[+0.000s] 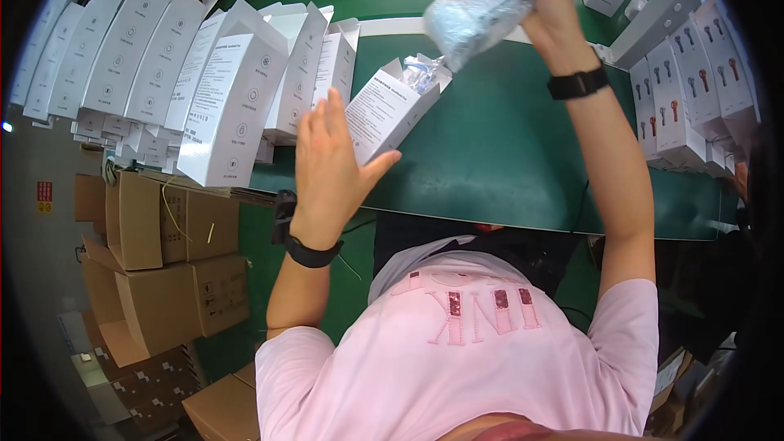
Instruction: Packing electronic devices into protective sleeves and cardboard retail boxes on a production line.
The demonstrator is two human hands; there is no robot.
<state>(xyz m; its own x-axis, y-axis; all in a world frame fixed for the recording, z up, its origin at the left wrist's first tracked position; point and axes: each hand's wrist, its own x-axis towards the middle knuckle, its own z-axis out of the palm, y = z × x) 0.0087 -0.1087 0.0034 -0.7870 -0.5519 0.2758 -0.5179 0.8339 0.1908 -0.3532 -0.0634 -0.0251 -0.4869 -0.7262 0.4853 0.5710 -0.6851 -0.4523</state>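
Note:
My right hand (549,4) is raised over the far part of the table, its fingers closed round a bubble-wrapped packet (482,12). Something pale blue shows through the clear wrap. Below it a white carton (394,110) stands at a slant with its top flaps up, and crumpled clear plastic (420,73) pokes out of the opening. My left hand (333,159) is at the carton's lower left, fingers stretched and thumb spread along its near end; whether the palm presses on it I cannot tell.
A row of white cartons (237,114), several with raised flaps, lines the left of the green table (506,147). More cartons (682,90) with printed tool pictures stand at the right beside a grey metal upright (665,12). Brown boxes (155,294) are stacked on the floor at left.

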